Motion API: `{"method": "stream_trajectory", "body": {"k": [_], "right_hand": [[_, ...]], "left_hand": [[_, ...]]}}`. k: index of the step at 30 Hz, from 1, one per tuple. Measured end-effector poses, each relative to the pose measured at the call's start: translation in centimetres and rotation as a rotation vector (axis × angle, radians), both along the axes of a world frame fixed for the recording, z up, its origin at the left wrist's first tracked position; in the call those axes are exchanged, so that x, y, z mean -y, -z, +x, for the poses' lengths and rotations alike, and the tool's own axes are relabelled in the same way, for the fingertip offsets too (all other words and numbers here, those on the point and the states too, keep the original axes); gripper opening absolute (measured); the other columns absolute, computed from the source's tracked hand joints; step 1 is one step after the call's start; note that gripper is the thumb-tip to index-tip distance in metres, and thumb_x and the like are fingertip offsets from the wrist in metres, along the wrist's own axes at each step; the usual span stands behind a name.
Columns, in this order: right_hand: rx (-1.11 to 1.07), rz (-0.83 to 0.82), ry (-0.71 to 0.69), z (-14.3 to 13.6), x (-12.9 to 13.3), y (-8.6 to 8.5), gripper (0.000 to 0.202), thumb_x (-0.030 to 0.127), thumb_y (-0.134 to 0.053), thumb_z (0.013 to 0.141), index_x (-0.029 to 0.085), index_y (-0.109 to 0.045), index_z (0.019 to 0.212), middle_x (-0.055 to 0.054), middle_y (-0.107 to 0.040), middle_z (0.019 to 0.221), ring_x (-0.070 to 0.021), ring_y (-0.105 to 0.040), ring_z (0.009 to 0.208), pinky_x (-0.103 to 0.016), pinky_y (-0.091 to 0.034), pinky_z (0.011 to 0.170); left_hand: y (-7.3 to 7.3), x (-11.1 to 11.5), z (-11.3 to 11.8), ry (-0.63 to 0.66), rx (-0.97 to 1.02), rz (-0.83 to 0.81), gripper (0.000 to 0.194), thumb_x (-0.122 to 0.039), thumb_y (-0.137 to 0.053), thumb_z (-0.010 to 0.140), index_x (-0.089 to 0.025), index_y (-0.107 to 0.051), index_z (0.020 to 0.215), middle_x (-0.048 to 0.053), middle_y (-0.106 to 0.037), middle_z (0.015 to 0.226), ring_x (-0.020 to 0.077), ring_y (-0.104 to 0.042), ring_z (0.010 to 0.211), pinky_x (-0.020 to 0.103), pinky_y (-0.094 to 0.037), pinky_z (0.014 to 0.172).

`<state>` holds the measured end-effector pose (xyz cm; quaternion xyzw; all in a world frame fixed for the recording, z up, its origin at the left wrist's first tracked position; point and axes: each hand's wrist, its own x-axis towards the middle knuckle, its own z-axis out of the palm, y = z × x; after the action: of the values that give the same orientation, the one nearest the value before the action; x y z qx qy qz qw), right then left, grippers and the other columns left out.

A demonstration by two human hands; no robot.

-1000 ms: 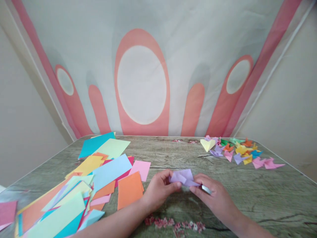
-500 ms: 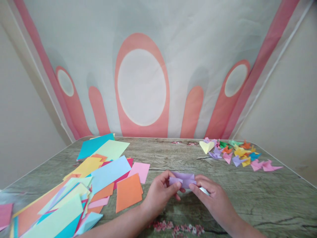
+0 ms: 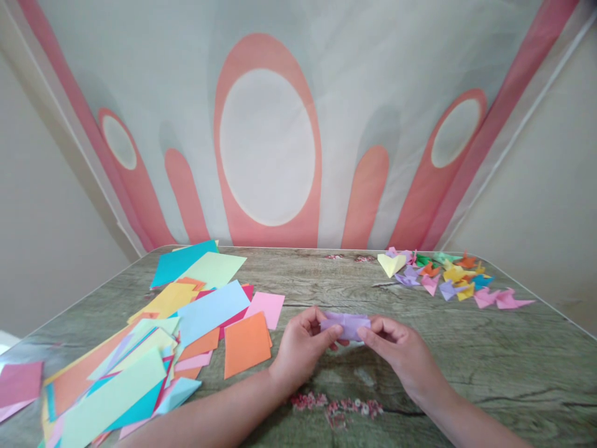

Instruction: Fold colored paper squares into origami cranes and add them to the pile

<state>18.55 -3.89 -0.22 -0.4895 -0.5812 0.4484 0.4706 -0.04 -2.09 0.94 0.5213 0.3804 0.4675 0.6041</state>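
Note:
A small piece of folded purple paper point(image 3: 347, 325) is held up just above the wooden table, stretched between both hands. My left hand point(image 3: 311, 339) pinches its left end, thumb in front and fingers behind. At the right end, my right hand point(image 3: 389, 339) grips it between thumb and fingers. The paper looks like a narrow, creased strip.
Coloured paper sheets, among them a light blue one point(image 3: 214, 311) and an orange one point(image 3: 247, 344), spread over the left side of the table point(image 3: 298, 274). Folded paper figures point(image 3: 450, 289) and a pale yellow heart point(image 3: 390, 264) lie at the back right. A patterned backdrop point(image 3: 336, 62) stands behind.
The purple paper, which showed an open fold before, now looks flatter and narrower. Both hands still hold its ends. The camera view has tilted slightly.

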Motion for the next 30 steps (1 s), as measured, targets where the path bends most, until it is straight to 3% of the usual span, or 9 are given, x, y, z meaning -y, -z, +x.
{"method": "stream_trajectory", "body": {"k": [15, 30], "right_hand": [[-0.018, -0.014, 0.040, -0.03, 0.01, 0.61, 0.034, 0.047, -0.064, 0.078, 0.018, -0.054, 0.064, 0.001, -0.052, 0.065, -0.0136, -0.046, 0.063, -0.024, -0.036, 0.060], [-0.040, -0.018, 0.058, -0.15, 0.09, 0.78, 0.032, 0.043, -0.067, 0.078, 0.018, -0.053, 0.063, 0.001, -0.053, 0.066, -0.0129, -0.046, 0.062, -0.024, -0.036, 0.058]], "left_hand": [[0.12, 0.19, 0.03, -0.078, -0.007, -0.002, 0.037, -0.034, -0.076, 0.069, -0.017, -0.043, 0.064, -0.003, -0.062, 0.057, 0.0114, -0.060, 0.053, 0.021, -0.045, 0.053], [0.68, 0.15, -0.10, -0.082, -0.028, 0.005, 0.038, -0.035, -0.075, 0.070, -0.018, -0.041, 0.066, -0.001, -0.062, 0.058, 0.0152, -0.064, 0.056, 0.023, -0.046, 0.054]]}}
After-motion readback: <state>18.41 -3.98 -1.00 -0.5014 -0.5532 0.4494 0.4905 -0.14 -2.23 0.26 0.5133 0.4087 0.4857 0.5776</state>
